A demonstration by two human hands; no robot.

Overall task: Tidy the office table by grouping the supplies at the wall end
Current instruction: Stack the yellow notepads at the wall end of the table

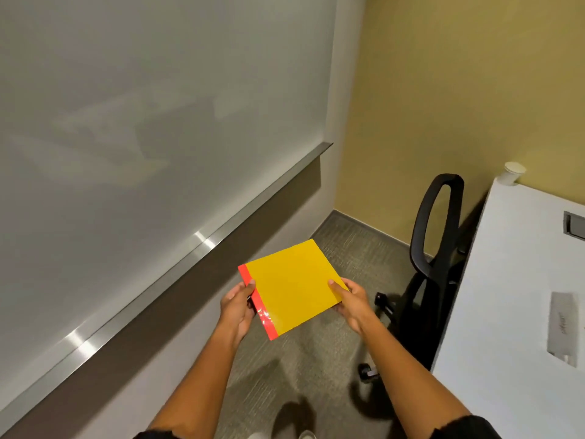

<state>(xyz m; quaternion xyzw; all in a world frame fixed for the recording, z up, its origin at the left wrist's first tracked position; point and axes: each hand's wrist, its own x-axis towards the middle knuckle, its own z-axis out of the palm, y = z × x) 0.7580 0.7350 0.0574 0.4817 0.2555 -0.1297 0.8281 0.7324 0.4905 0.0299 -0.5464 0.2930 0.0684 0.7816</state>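
Note:
A flat yellow notebook [292, 286] with a red spine strip is held in the air over the carpet, between the whiteboard and the table. My left hand [238, 307] grips its red spine edge, thumb on top. My right hand [351, 299] grips the opposite near corner, thumb on the cover. On the white table [506, 280] at the right lie a grey-white pouch [565, 327] and, at the wall end, a white paper cup [513, 172].
A large whiteboard with a metal tray [202, 242] fills the left wall. A black office chair [433, 258] stands between me and the table's far end. A grey cable hatch [574, 224] is set in the tabletop. Carpet floor lies below, yellow wall behind.

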